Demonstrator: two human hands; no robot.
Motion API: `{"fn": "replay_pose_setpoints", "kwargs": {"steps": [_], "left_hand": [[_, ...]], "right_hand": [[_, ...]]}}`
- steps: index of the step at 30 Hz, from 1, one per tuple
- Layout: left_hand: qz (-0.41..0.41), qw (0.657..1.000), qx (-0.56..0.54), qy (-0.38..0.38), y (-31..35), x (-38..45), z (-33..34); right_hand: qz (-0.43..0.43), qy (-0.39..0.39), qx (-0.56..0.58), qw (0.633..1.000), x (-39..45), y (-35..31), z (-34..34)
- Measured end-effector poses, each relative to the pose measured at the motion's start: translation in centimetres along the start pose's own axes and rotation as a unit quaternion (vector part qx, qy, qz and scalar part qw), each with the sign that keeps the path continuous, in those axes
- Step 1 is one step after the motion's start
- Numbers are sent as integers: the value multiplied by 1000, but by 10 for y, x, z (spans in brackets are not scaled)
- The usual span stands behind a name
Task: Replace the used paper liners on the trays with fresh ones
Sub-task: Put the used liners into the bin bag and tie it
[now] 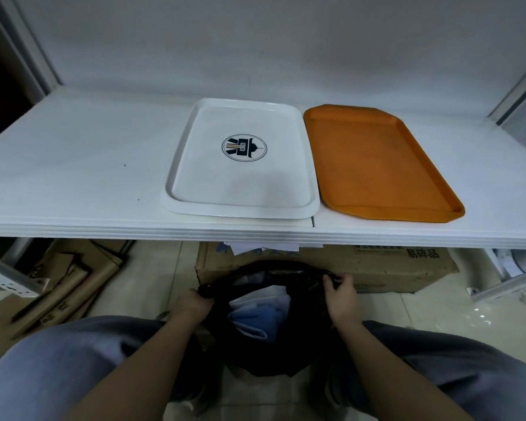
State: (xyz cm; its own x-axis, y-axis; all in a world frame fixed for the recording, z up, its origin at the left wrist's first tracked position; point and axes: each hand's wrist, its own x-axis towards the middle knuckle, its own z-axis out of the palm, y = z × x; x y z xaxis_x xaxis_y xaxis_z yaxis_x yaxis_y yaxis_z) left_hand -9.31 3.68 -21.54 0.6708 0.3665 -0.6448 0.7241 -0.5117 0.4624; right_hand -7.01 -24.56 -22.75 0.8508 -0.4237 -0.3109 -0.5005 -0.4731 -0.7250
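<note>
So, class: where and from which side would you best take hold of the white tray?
Grip the white tray by its raised near rim, coming from the front. That short edge sits at the shelf edge, while the orange tray crowds its right side.

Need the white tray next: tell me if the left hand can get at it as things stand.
Probably not yet: the left hand grips the black bag below the table. Once it lets go, the white tray lies uncovered near the table's front edge.

We cannot read the crumpled sheets (257, 314) between our hands (195, 302); beyond them the bench (73, 177) hides the cardboard box's (377, 268) top.
</note>
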Motion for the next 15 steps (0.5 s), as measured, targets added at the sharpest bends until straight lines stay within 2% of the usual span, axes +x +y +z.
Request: {"fn": "replay_pose_setpoints", "kwargs": {"steps": [2, 4, 7, 9, 11, 15], "left_hand": [[-16, 999, -23, -35, 1, -7, 1], [-19, 999, -1, -45, 2, -13, 5], [-37, 998, 36, -46, 3, -27, 8], [-38, 994, 70, -80, -2, -25, 14], [-26, 995, 60, -72, -7, -29, 17], [-25, 990, 35, -138, -5, -38, 9]], "right_hand": [[59, -80, 34, 994, -7, 3, 0], [73, -122, 23, 990, -10, 13, 3], [59, -164, -8, 985, -20, 20, 2], [65, -213, -27, 975, -27, 20, 0], [59, -250, -74, 964, -32, 22, -4], [10, -275, -190, 942, -32, 13, -10]]}}
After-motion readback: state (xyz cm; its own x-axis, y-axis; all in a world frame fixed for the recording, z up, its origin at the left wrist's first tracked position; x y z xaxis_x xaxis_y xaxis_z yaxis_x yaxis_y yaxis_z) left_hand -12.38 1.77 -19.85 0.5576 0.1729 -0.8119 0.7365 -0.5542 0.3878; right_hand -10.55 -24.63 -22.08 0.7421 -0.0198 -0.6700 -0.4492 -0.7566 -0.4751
